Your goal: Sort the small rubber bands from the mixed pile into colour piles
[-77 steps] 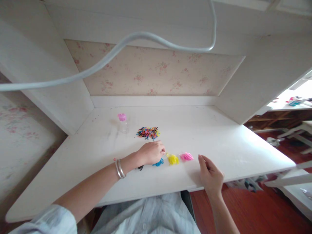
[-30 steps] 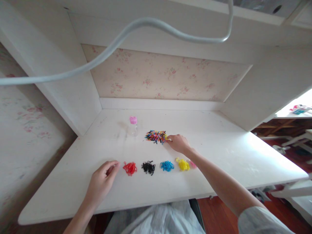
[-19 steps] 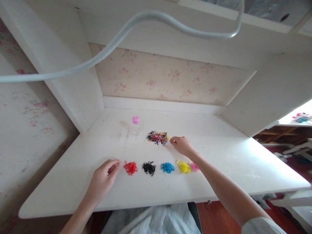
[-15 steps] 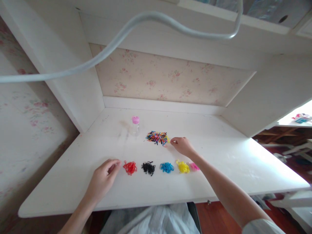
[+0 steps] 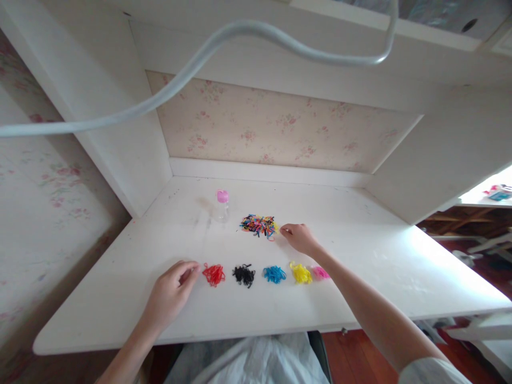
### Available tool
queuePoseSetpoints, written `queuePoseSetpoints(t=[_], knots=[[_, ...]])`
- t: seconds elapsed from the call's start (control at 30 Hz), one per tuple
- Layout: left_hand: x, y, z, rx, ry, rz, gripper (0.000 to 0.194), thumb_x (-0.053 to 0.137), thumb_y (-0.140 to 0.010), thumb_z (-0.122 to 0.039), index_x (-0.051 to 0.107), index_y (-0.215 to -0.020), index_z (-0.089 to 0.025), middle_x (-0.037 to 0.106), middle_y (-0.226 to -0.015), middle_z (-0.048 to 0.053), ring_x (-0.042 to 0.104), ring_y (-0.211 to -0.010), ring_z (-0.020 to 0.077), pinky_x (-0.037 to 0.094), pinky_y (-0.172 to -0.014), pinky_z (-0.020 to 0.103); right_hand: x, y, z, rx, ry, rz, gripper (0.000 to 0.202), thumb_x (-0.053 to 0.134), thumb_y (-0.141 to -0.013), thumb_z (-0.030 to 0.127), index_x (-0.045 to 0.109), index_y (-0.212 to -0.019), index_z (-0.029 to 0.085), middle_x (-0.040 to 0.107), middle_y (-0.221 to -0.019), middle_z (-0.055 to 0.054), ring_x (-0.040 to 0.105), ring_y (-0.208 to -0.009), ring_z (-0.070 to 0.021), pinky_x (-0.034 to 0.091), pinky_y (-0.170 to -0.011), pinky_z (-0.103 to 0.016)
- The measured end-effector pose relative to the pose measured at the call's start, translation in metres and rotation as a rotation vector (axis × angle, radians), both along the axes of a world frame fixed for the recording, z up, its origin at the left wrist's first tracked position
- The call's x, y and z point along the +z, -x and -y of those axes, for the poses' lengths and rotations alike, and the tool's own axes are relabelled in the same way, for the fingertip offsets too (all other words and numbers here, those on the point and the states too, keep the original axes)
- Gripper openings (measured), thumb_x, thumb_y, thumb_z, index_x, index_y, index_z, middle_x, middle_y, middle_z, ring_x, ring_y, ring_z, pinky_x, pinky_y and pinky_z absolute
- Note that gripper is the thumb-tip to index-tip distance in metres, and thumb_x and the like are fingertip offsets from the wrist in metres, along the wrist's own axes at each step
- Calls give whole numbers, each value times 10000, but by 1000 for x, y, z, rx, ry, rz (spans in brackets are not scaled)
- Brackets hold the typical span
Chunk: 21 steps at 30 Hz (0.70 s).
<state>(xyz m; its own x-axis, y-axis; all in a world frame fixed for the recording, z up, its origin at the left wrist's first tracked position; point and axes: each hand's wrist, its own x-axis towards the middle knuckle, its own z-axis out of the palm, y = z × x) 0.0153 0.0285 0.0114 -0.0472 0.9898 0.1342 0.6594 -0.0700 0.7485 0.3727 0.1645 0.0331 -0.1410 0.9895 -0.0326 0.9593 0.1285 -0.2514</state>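
A mixed heap of small coloured rubber bands point(image 5: 258, 225) lies mid-table. My right hand point(image 5: 298, 237) is at its right edge, thumb and finger pinched beside some yellow bands; whatever is in the pinch is too small to make out. Nearer to me runs a row of sorted piles: red bands point(image 5: 214, 274), black bands point(image 5: 244, 275), blue bands point(image 5: 274, 274), yellow bands point(image 5: 301, 273) and pink bands point(image 5: 320, 273), the last partly covered by my right forearm. Just left of the red pile, my left hand point(image 5: 174, 285) has its fingers curled and fingertips together; their contents cannot be seen.
A clear bottle with a pink lid point(image 5: 222, 205) stands behind and left of the heap. The white table point(image 5: 140, 288) has side panels and a back ledge. A pale cable point(image 5: 248, 28) crosses the upper view, below a shelf point(image 5: 420, 26).
Both hands hold nearly the same positions. The piles look the same, and the view has shifted very slightly.
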Motion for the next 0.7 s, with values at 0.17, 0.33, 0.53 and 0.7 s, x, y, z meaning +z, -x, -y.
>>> queuePoseSetpoints(t=[0.17,0.33,0.53,0.7], knots=[[-2,1,1,-2,-15,7,300,491,-847,-468,629,-920,-212,676,-918,31,619,-805,162,486,-726,254,7,-4,2,-8,-21,-15,327,399,-876,334,709,-952,262,715,-899,-27,625,-773,-154,363,-635,-216],[-1,0,0,-7,-36,4,309,483,-847,-468,642,-913,-211,684,-915,34,627,-793,161,496,-718,247,15,-9,12,26,-36,-52,333,396,-875,342,708,-956,257,719,-861,-19,622,-730,-150,371,-621,-218],[-1,-1,-2,4,-51,-2,316,491,-835,-473,664,-895,-215,702,-924,31,643,-802,164,507,-710,228,28,-19,42,144,29,-98,320,421,-852,359,727,-865,267,697,-703,25,591,-599,-120,382,-587,-206],[0,-2,-1,6,-52,-17,308,497,-834,-465,666,-902,-217,701,-933,29,640,-798,163,506,-711,226,33,-32,57,230,161,-121,287,471,-802,382,739,-802,280,702,-697,24,606,-626,-133,393,-606,-215]])
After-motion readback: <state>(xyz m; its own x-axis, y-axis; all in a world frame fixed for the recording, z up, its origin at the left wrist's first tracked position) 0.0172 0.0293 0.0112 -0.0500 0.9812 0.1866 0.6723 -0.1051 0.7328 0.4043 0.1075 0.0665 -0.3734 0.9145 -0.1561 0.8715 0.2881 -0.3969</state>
